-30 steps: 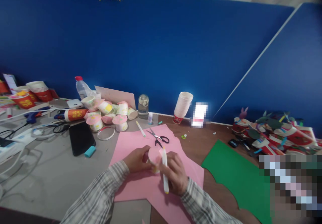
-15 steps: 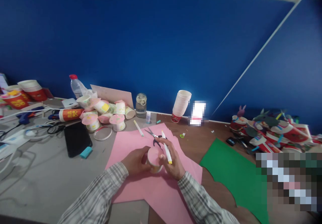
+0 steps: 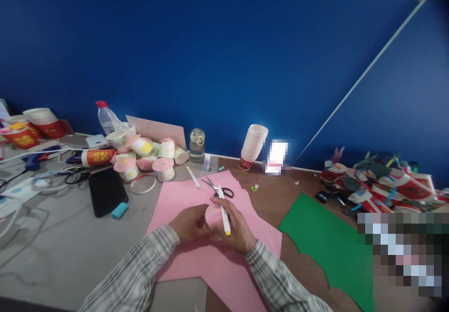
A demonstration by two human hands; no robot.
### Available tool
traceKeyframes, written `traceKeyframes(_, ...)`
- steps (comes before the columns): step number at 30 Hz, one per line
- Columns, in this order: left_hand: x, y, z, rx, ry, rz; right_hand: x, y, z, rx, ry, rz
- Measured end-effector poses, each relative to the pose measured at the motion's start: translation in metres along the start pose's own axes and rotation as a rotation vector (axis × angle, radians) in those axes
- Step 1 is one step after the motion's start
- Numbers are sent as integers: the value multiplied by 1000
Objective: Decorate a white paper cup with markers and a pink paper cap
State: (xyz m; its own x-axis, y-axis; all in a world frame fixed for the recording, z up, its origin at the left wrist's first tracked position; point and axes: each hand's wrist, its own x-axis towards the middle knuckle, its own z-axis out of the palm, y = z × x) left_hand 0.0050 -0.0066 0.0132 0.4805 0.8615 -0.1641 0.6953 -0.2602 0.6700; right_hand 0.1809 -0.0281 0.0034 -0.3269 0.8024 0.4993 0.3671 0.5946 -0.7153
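Note:
My left hand is closed around the side of a small paper cup topped with a round piece of pink paper. My right hand grips a white marker with a yellow end, which lies across the front of the cup from my view. The right fingers rest at the cup's right side, hiding part of it. Both hands are above a large pink paper sheet. Just beyond them, black-handled scissors lie on the sheet with blades parted. Another marker lies at the sheet's far edge.
Several pink-topped cups are heaped at the left, near a black phone and a turquoise block. A glass jar and stacked paper cups stand behind. Green paper and decorated red cups are at the right.
My right hand has moved left over the cup, bringing the marker across it. More of the scissors' handles now shows. The left hand stays at the cup.

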Motion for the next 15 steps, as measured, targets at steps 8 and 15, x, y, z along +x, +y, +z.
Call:
traceKeyframes(8,0,-4,1,-1,11,64,-2,-3,2,-55,-14,-70)
traceKeyframes(15,0,-2,0,-56,14,75,0,2,-12,75,384,179)
